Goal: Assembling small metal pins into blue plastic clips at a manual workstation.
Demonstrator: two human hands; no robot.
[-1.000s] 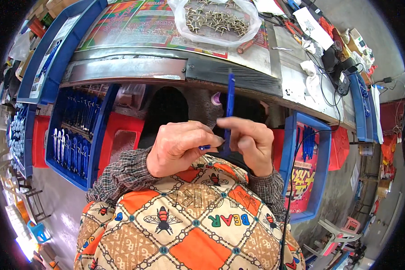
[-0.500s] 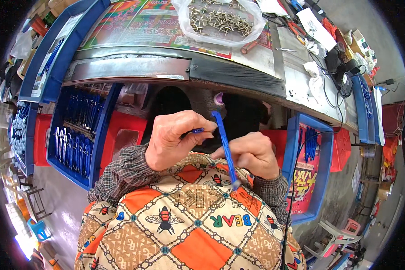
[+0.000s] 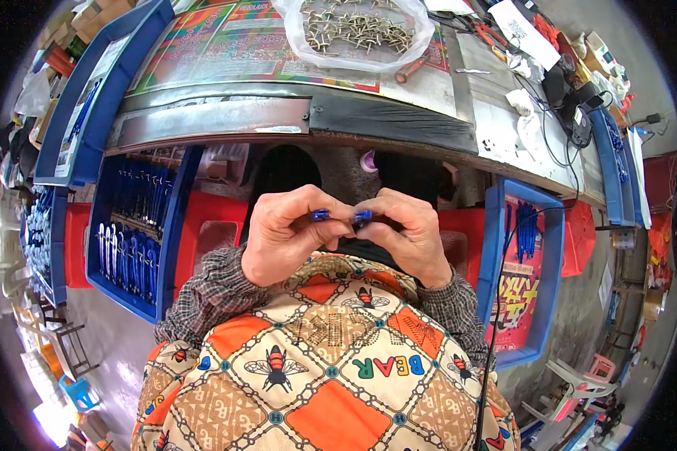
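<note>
Both hands meet in front of the person's chest, below the near edge of the worktop (image 3: pixel 293 120). The left hand (image 3: pixel 282 233) pinches one small blue piece (image 3: pixel 320 215) between thumb and fingertips, and the right hand (image 3: pixel 406 233) pinches a second blue piece (image 3: pixel 362 216) the same way; the two pieces sit just beside each other with a narrow gap between them, and how far they run into the fists cannot be told. On the worktop, well apart from the hands, a clear plastic bag (image 3: pixel 353 34) holds a heap of small metal parts, too many and too tangled to count. Two blue crates flank the person: the left crate (image 3: pixel 139 225) holds rows of blue tools, the right crate (image 3: pixel 523 263) a few more over a red printed sheet. The room between the hands and the worktop's edge is open, bounded by the crates on both sides.
</note>
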